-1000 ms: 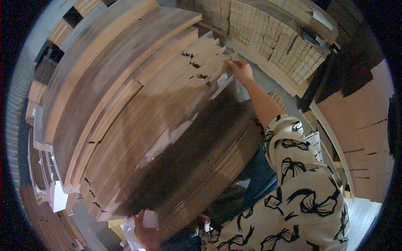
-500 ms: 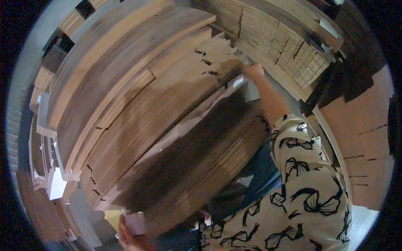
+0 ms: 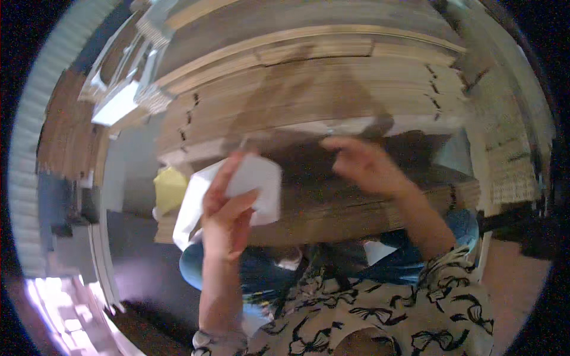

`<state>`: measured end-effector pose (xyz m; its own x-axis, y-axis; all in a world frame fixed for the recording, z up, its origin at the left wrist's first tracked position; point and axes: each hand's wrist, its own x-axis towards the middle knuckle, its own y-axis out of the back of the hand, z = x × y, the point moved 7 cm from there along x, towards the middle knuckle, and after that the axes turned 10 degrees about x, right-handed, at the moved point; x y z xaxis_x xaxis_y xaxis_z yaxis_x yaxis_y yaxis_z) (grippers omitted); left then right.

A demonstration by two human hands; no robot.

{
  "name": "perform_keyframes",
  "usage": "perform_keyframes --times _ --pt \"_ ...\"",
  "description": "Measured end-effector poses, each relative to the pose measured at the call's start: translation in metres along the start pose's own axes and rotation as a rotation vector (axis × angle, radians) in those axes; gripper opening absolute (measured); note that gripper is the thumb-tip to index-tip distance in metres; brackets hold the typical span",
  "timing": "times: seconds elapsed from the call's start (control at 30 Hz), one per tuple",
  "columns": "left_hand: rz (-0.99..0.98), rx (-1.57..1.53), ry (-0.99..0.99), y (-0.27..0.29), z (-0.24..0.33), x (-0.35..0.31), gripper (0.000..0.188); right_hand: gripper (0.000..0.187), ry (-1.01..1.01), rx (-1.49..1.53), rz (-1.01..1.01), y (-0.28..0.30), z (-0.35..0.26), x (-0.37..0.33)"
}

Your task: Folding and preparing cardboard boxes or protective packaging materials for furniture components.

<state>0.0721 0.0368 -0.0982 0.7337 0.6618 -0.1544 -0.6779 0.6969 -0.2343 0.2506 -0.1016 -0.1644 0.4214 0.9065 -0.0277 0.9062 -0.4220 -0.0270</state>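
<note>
My left hand is closed around a sheet of white paper, seemingly folded or several layers thick. It is above the left part of a pile of brown cardboard sheets close to my body. My right hand hovers over the middle of the same pile, index finger stretched out to the left and the others loosely bent. Nothing shows between its fingers, though motion blurs them. Just beyond both hands rises a taller stack of flat cardboard, its edges towards me and dark marks on both sides.
A yellow sheet lies at the left end of the near pile. Far left stand a white object and a brown stack. More stacked cardboard lines the right side. My legs in blue jeans are under the near pile.
My view has turned, so the stacks now run across it. My left hand has risen from the left end with the white paper. My right hand has left the far right end for the middle.
</note>
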Motion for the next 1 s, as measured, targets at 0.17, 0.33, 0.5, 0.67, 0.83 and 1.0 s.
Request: perform_keyframes --times 0.17,0.33,0.5,0.67,0.83,1.0 --pt "-0.069 -0.128 0.039 -0.001 -0.006 0.008 0.055 0.032 0.132 0.503 -0.24 -0.106 0.012 0.007" --pt "-0.005 -0.128 0.03 0.018 -0.013 -0.011 0.051 0.015 -0.052 0.236 -0.175 -0.095 0.007 0.004" --pt "-0.13 0.381 0.117 0.009 -0.042 -0.015 0.037 0.013 0.014 0.114 -0.164 -0.093 0.003 -0.001" --pt "-0.103 0.387 0.143 0.007 -0.039 -0.017 0.037 0.019 0.628 -0.269 0.163 -0.078 -0.043 -0.005" --pt "-0.192 0.617 0.094 -0.012 -0.043 -0.009 0.037 0.019 0.736 -0.455 0.068 -0.072 -0.036 -0.007" --pt "-0.142 0.365 0.196 -0.011 -0.066 -0.002 0.038 0.021 0.811 -0.527 0.083 -0.069 -0.03 -0.025"
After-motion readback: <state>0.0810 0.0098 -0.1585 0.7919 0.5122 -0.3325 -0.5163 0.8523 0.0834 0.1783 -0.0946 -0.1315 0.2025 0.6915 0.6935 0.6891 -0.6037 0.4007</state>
